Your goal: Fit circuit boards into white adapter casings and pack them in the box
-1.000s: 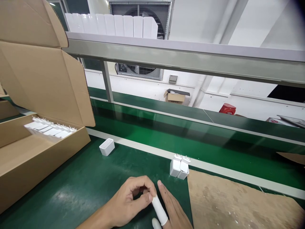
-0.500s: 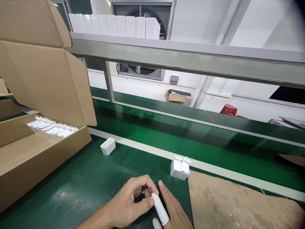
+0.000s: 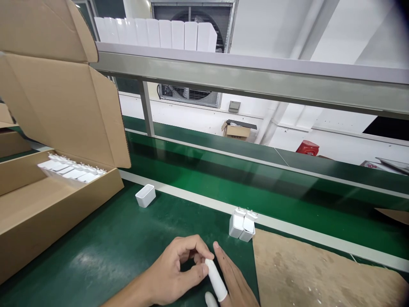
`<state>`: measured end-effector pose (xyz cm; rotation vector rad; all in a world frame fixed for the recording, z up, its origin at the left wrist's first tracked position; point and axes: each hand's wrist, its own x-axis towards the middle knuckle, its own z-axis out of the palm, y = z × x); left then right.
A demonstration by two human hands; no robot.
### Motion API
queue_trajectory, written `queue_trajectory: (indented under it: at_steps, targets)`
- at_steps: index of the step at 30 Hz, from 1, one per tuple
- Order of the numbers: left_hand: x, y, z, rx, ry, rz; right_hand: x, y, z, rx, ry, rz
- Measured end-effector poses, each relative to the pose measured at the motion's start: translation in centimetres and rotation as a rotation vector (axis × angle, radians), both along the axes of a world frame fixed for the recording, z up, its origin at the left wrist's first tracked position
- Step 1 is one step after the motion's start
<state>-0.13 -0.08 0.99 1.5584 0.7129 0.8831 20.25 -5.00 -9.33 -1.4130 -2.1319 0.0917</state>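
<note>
My left hand (image 3: 172, 273) is curled at the bottom centre, its thumb and fingers pinching the tip of a white finger cot (image 3: 216, 279) worn on a finger of my right hand (image 3: 231, 281). My right hand lies low at the frame's edge with its fingers stretched out and holds nothing; a second white cot shows on another finger. Two white charger plugs (image 3: 242, 224) stand side by side on the green table just beyond my fingers. A single white plastic shell (image 3: 145, 195) lies further left.
An open cardboard box (image 3: 47, 204) with a row of white plugs (image 3: 72, 169) fills the left. A brown cardboard sheet (image 3: 319, 273) lies at the right. A green conveyor belt (image 3: 255, 183) runs behind, under a grey shelf (image 3: 255, 76) carrying white shells (image 3: 159, 33).
My left fingers have shifted slightly on the cot's tip. The view has drifted a little; nothing on the table has moved.
</note>
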Motion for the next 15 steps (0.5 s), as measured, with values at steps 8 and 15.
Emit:
queue_trajectory:
  at_steps: [8, 15]
  targets:
    - [0.1, 0.0, -0.4, -0.196, -0.100, -0.052, -0.3, -0.1, 0.6, 0.010, 0.010, -0.029]
    - [0.2, 0.2, -0.5, -0.232, -0.175, -0.024, -0.4, -0.2, 1.0, 0.020, 0.017, -0.030]
